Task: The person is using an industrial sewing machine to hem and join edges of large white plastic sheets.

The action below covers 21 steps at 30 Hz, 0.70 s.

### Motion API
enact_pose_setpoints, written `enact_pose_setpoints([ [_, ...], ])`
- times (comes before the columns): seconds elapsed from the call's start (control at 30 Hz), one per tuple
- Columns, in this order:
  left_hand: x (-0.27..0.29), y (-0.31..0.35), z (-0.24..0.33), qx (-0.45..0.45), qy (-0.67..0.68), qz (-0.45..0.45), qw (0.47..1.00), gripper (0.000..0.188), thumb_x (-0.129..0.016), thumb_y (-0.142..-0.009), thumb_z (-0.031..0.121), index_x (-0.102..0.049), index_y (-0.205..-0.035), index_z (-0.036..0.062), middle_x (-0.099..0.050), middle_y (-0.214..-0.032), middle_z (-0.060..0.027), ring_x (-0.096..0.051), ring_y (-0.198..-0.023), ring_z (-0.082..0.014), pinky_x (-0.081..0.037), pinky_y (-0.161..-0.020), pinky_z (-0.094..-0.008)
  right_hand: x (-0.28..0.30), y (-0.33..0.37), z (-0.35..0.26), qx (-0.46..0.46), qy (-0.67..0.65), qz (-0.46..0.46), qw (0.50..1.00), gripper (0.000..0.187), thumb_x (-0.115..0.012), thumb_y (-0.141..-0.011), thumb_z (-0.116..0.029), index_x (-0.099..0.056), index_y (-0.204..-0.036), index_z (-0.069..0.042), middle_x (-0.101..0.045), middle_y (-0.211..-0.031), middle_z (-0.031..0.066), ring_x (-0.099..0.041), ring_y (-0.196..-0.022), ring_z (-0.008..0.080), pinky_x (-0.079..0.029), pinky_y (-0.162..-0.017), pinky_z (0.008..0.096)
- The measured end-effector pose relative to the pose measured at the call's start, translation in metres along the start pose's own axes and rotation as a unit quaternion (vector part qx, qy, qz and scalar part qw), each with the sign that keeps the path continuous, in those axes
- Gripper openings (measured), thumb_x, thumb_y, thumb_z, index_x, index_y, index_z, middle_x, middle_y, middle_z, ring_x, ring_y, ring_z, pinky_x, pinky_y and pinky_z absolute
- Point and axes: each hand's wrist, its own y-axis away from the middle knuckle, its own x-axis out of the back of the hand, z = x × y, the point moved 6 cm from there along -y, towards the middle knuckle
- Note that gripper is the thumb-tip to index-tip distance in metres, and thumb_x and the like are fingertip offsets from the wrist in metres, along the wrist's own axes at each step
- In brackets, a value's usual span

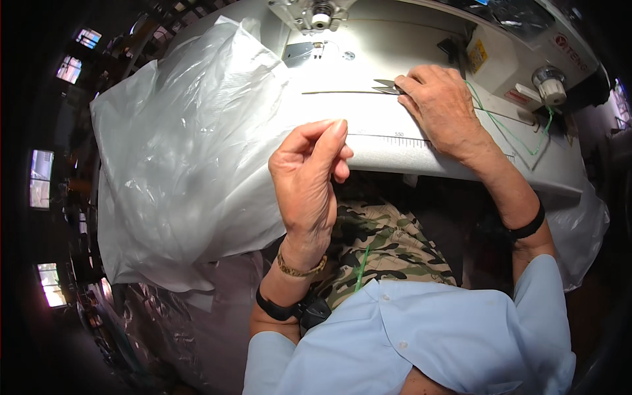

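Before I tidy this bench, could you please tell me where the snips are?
In the head view, the dark snips are above and right of centre, jutting left from the right hand, over the white sewing table.

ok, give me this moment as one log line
left hand: thumb and forefinger pinched, contents unclear | right hand: holding scissors, blades pointing left | pale plastic sheeting: left of left hand

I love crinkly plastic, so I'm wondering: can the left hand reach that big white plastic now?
Probably yes. The left hand is close beside the white plastic, with nothing visible between them. It's in a pinch, though, so it would likely need to open first to grab.
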Motion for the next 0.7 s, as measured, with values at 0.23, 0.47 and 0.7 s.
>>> enact_pose_setpoints([
  [0.23, 0.000, -0.039, 0.006, -0.077, -0.030, -0.013, 0.996, 0.011, -0.069, -0.085, 0.008, -0.068, -0.091, 0.0000, -0.062, -0.068, -0.0033, -0.050, -0.050, -0.0036, -0.036, -0.043, -0.0150, -0.014, -0.016, 0.005, 0.021, 0.071, -0.084, 0.994, 0.009, -0.055, -0.086, -0.007, -0.059, -0.087, 0.001, -0.057, -0.077, 0.0129, -0.060, -0.079, 0.0269, -0.050, -0.072, 0.0391],
  [0.47, -0.008, -0.059, -0.001, -0.138, -0.062, -0.039, 0.988, 0.014, -0.068, -0.085, 0.008, -0.068, -0.097, -0.0004, -0.067, -0.085, -0.0079, -0.063, -0.072, -0.0109, -0.047, -0.059, -0.0195, -0.002, -0.029, 0.023, -0.144, -0.219, 0.025, 0.965, 0.015, -0.050, -0.092, -0.011, -0.059, -0.094, 0.001, -0.057, -0.073, 0.0072, -0.057, -0.060, 0.0177, -0.049, -0.060, 0.0322],
  [0.7, -0.022, -0.048, -0.010, -0.042, 0.090, -0.107, 0.989, 0.014, -0.063, -0.087, 0.003, -0.066, -0.099, -0.0030, -0.062, -0.114, -0.0207, -0.065, -0.099, -0.0227, -0.054, -0.084, -0.0282, -0.001, -0.008, -0.002, -0.314, -0.717, -0.082, 0.617, 0.035, -0.043, -0.100, -0.031, -0.057, -0.106, 0.000, -0.046, -0.072, -0.0045, -0.038, -0.052, 0.0007, -0.031, -0.043, 0.0146],
])
